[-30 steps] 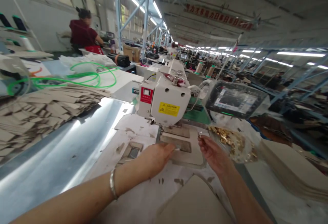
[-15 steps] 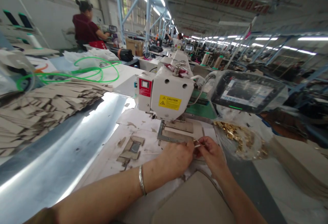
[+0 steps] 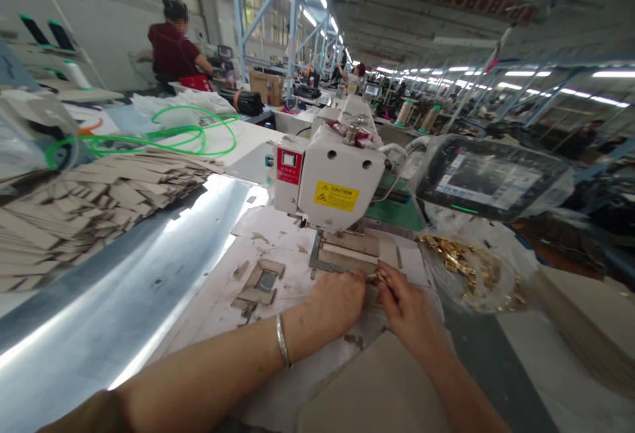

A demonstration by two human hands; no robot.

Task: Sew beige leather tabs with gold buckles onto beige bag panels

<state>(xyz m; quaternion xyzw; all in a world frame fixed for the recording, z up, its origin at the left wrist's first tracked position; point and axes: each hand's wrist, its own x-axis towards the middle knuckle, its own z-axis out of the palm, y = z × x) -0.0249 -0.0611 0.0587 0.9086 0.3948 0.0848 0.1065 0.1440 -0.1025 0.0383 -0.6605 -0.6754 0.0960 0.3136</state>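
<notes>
My left hand (image 3: 337,297) and my right hand (image 3: 407,307) meet at the front of a metal clamp frame (image 3: 342,254) under the white sewing machine head (image 3: 330,178). Between the fingertips of both hands sits a small gold metal piece (image 3: 381,277), pinched against a beige strip lying in the frame. A silver bangle (image 3: 282,342) is on my left wrist. Just right of my right hand lies a clear bag of gold metal fittings (image 3: 471,271).
A tall stack of beige cut pieces (image 3: 89,201) fills the left side, with a green hose (image 3: 163,139) behind it. A touch-screen panel (image 3: 489,178) stands right of the machine. A small template (image 3: 260,284) lies left of the frame. A person in dark red (image 3: 173,53) works far back left.
My right hand has come in from beside the bag with the gold piece and met my left hand at the frame's front edge. Both hands now pinch together there.
</notes>
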